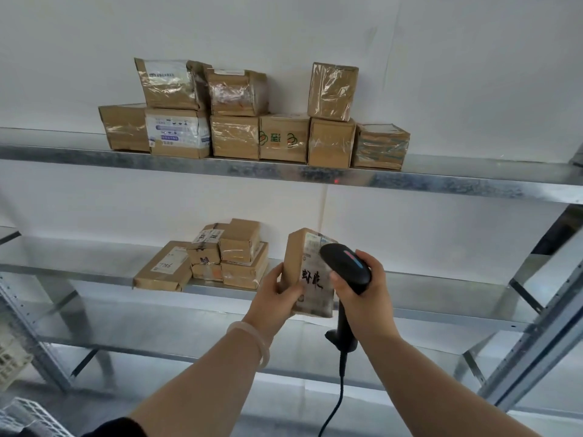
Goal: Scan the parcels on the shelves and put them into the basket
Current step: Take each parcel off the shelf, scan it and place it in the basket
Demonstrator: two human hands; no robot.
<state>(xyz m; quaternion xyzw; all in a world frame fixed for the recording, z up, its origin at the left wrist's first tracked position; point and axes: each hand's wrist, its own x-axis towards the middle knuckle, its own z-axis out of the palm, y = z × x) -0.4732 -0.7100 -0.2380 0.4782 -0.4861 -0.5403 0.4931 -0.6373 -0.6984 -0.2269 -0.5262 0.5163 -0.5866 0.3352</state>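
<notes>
- The left hand (277, 293) grips a parcel (307, 272) upright by its lower edge, labelled face turned toward the scanner (345, 268).
- The right hand (362, 288), just right of the parcel, is wrapped round the scanner's handle, with the head close over the label, likely to read the barcode.
- The scanner head hides part of the label.
- What looks like the basket (12, 361), well below-left of the left hand, is cut off.

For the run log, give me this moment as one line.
step: scanning | left hand: holds parcel | right hand: grips scanner close to parcel | shelves: stacked parcels on two levels
</notes>
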